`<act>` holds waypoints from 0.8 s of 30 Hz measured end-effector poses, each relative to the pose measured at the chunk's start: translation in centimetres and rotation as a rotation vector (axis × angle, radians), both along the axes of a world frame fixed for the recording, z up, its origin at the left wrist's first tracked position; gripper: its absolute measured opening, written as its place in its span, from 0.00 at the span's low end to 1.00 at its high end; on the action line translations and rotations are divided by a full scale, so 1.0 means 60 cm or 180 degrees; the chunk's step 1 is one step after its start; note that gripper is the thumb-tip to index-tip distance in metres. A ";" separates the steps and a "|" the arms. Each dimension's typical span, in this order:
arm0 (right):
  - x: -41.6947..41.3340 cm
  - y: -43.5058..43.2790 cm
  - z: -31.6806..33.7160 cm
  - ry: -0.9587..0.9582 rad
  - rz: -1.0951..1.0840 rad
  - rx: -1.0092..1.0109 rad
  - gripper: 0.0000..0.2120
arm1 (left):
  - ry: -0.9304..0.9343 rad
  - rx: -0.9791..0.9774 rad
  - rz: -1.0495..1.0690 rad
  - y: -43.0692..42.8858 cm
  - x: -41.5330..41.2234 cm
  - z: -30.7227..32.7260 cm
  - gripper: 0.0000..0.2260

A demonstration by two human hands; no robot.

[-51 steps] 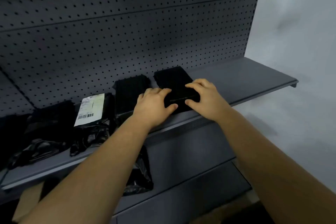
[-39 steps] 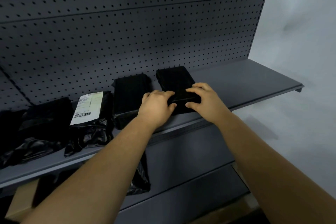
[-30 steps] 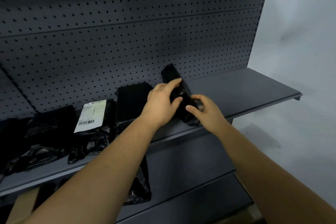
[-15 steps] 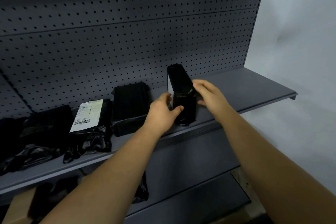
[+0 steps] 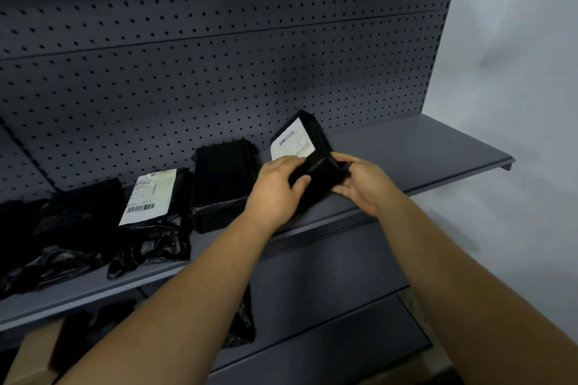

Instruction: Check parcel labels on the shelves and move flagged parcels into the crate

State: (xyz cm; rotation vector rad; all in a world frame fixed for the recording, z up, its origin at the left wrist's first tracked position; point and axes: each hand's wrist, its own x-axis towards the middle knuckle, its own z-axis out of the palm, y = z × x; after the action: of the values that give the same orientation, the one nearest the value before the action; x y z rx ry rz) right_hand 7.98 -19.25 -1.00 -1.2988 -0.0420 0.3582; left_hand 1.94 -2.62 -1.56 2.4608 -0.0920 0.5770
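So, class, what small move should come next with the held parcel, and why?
Probably tip the black parcel more toward the viewer: its white label shows but slanted, and the left hand meets its lower edge; the right hand grips the other side.

The black parcel (image 5: 308,164), which lay flat on the shelf (image 5: 422,147) with its plain black side up, has been lifted at its far end, stood on edge and turned, so that it now leans with its top toward 11 o'clock and shows a white label (image 5: 292,144) that was hidden before. The left hand (image 5: 276,187) has gone from resting on the near corner to gripping the lower end at the 9 o'clock side, thumb across the front. The right hand (image 5: 364,184) has slid off the top face to hold that end from 3 o'clock.
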 end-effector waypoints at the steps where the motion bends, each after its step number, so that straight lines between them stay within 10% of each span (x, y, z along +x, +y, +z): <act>1: 0.003 -0.007 -0.002 0.0109 -0.0105 -0.0008 0.15 | 0.0071 0.0089 -0.0021 0.000 0.003 -0.001 0.17; 9: 0.018 -0.053 -0.022 -0.0864 0.0262 -0.2137 0.18 | 0.0520 -0.0175 0.0120 -0.021 0.017 -0.006 0.19; 14: 0.032 -0.070 -0.023 -0.0891 0.0326 -0.2254 0.28 | 0.0938 -0.0592 0.0424 -0.028 0.021 0.006 0.23; 24: 0.012 -0.063 -0.025 -0.1008 0.0433 -0.1874 0.17 | 0.0964 -0.1274 0.0286 -0.023 0.014 -0.001 0.22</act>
State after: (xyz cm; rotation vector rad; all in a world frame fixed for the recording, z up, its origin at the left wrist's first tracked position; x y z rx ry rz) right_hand 8.71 -23.06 -2.51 -1.9342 -0.3122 0.2857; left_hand 2.77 -4.00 -1.59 2.1363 0.2348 0.2249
